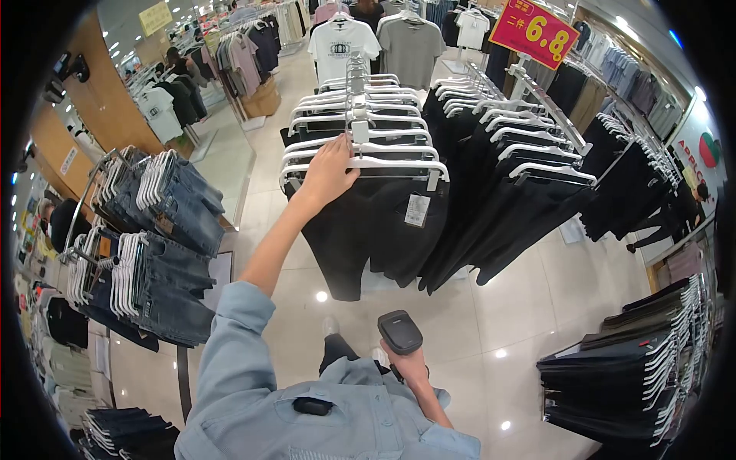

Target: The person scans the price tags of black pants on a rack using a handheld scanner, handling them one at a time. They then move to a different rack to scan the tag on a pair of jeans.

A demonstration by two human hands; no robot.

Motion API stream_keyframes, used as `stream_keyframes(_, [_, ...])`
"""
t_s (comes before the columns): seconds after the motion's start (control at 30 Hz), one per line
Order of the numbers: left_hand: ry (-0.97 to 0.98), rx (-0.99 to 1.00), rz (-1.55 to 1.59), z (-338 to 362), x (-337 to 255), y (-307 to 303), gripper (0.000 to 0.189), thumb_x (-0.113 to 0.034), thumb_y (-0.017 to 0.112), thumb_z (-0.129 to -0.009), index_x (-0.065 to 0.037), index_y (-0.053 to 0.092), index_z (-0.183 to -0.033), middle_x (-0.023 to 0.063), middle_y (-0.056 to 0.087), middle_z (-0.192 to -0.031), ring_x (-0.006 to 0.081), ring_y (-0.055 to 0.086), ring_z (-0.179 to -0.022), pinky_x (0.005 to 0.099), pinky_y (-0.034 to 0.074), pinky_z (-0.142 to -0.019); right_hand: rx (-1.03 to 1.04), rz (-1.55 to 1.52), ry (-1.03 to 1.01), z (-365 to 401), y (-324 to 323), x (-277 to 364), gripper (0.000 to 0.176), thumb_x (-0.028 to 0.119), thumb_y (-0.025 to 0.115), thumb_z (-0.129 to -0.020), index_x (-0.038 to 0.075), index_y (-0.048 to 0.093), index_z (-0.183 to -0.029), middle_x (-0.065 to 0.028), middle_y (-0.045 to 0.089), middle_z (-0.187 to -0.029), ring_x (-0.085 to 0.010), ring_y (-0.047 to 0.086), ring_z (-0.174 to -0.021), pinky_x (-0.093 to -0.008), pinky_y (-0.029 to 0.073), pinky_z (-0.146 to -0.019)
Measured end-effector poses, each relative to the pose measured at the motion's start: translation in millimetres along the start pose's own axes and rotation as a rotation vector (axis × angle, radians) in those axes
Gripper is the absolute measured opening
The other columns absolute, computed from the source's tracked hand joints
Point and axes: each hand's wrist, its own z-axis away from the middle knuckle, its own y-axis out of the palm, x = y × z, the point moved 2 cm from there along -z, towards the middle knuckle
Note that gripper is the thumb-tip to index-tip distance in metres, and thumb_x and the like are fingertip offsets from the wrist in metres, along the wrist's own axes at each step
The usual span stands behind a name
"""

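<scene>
My left hand (330, 170) reaches up to the middle of the rack, its fingers closed at the neck of a white hanger (399, 163). From that front hanger hang black trousers (337, 222), with a white price tag (416, 209) on their right side. More white hangers with dark garments are lined up behind it along the metal rail. Low in front of my body, my right hand (406, 364) is wrapped round a dark handheld scanner (399, 332), whose rounded head faces up and hides part of the fingers.
Denim shorts (180, 264) hang on a rack at left. More black trousers (506, 199) hang close on the right, under a red price sign (533, 33). Another rack of dark trousers (613, 368) stands at lower right. A person (675, 218) is at far right.
</scene>
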Motion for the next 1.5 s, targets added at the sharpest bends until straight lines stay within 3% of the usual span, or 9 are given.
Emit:
stream_keyframes(0.1, [-0.181,0.273,0.178,-11,0,-18,0.052,-0.019,0.08,-0.081,0.007,0.053,-0.118,0.0246,0.064,-0.115,0.0401,0.062,-0.113,0.0441,0.05,-0.099,0.023,0.0,0.073,-3,-4,-4,0.033,0.017,0.083,-0.088,-0.001,0.07,-0.112,-0.0085,0.075,-0.105,-0.0151,0.068,-0.097,-0.0314,0.053,-0.088])
stream_keyframes(0.33, [-0.094,0.549,0.315,-27,30,-34,0.087,-0.03,0.076,-0.089,0.012,0.032,-0.15,0.0344,0.044,-0.151,0.0406,0.043,-0.144,0.0405,0.033,-0.121,-0.006,0.005,0.036,-14,4,12,0.032,0.017,0.082,-0.088,-0.002,0.071,-0.111,-0.0084,0.075,-0.104,-0.0155,0.068,-0.096,-0.0319,0.053,-0.087])
stream_keyframes(0.43, [-0.188,0.622,0.354,-35,40,-42,0.074,-0.026,0.06,-0.098,0.008,0.029,-0.156,0.0292,0.041,-0.157,0.0378,0.039,-0.147,0.039,0.029,-0.123,0.004,-0.005,0.029,-23,12,15,0.031,0.017,0.082,-0.089,-0.002,0.07,-0.111,-0.0084,0.075,-0.104,-0.0153,0.068,-0.096,-0.0319,0.053,-0.087])
stream_keyframes(0.5, [-0.16,0.576,0.363,-39,60,-34,0.063,-0.018,0.052,-0.1,0.004,0.034,-0.155,0.0245,0.043,-0.158,0.0352,0.041,-0.147,0.0383,0.031,-0.122,-0.04,-0.002,-0.053,-30,18,17,0.022,0.016,0.081,-0.088,0.004,0.072,-0.104,0.0011,0.068,-0.083,-0.0077,0.056,-0.07,-0.0281,0.047,-0.064])
stream_keyframes(0.63, [-0.102,0.425,0.278,-53,102,-9,0.058,-0.013,0.056,-0.095,0.001,0.043,-0.149,0.0237,0.051,-0.149,0.0376,0.048,-0.14,0.0408,0.038,-0.118,0.001,-0.005,0.034,-43,27,18,0.03,0.016,0.081,-0.09,-0.002,0.07,-0.111,-0.0084,0.075,-0.103,-0.0147,0.068,-0.096,-0.0317,0.053,-0.087])
stream_keyframes(0.7, [-0.05,0.248,0.146,-60,118,1,0.048,-0.01,0.059,-0.09,0.007,0.052,-0.134,0.0282,0.062,-0.127,0.0426,0.058,-0.123,0.0471,0.046,-0.106,-0.048,-0.031,-0.049,-51,35,22,0.019,0.016,0.082,-0.089,0.004,0.07,-0.098,0.0027,0.064,-0.077,-0.0066,0.053,-0.065,-0.0278,0.044,-0.059])
stream_keyframes(0.97, [-0.163,0.443,0.134,-85,134,29,0.032,-0.031,0.066,-0.097,0.0,0.073,-0.1,0.0219,0.073,-0.101,0.0418,0.068,-0.102,0.0493,0.052,-0.089,-0.103,-0.065,0.033,-78,60,34,0.017,0.017,0.081,-0.089,0.005,0.07,-0.093,0.0034,0.062,-0.072,-0.0061,0.052,-0.062,-0.0275,0.043,-0.057])
stream_keyframes(1.23, [-0.343,0.413,0.127,-86,141,11,0.053,-0.057,0.073,-0.086,-0.005,0.078,-0.095,0.0174,0.075,-0.092,0.0359,0.071,-0.093,0.0448,0.053,-0.081,-0.167,-0.05,0.008,-93,73,22,0.02,0.02,0.081,-0.089,0.005,0.07,-0.094,0.0031,0.062,-0.073,-0.0067,0.053,-0.063,-0.0281,0.043,-0.058])
stream_keyframes(1.5, [-0.349,0.278,0.002,-67,175,-25,0.057,-0.061,0.074,-0.084,-0.004,0.078,-0.091,0.0178,0.074,-0.086,0.036,0.071,-0.083,0.0444,0.053,-0.074,-0.136,-0.032,0.021,-94,82,21,0.02,0.018,0.082,-0.088,0.004,0.069,-0.095,0.0024,0.062,-0.072,-0.0075,0.053,-0.062,-0.0287,0.045,-0.059])
